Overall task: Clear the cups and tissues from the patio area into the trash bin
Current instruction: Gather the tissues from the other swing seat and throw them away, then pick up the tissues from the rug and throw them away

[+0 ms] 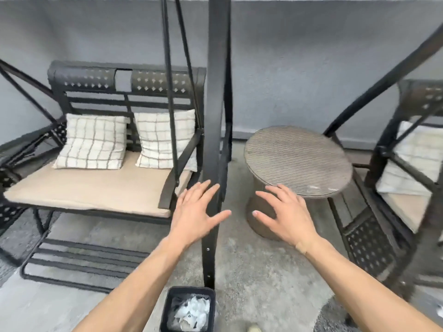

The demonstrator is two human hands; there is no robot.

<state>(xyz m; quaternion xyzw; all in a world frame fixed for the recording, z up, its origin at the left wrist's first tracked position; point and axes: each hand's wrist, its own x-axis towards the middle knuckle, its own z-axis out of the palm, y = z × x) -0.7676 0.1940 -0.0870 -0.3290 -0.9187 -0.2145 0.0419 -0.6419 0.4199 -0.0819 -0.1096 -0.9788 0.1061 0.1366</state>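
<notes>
Overhead, head view: left hand (195, 212) and right hand (285, 212) are held out, fingers spread apart, nothing gripped. Crumpled tissues (191, 312) are seen inside the black trash bin (165, 312) on the floor, below the round wicker counter (297, 159).

Two bare hands, left (194, 212) and right (285, 214), were visible. One black square trash bin (165, 315) held crumpled white tissues (191, 315). One round brown wicker table (297, 159), two black metal swing benches (124, 92) (419, 97) and three white checked cushions (92, 141) (163, 140) (417, 154) were counted.
</notes>
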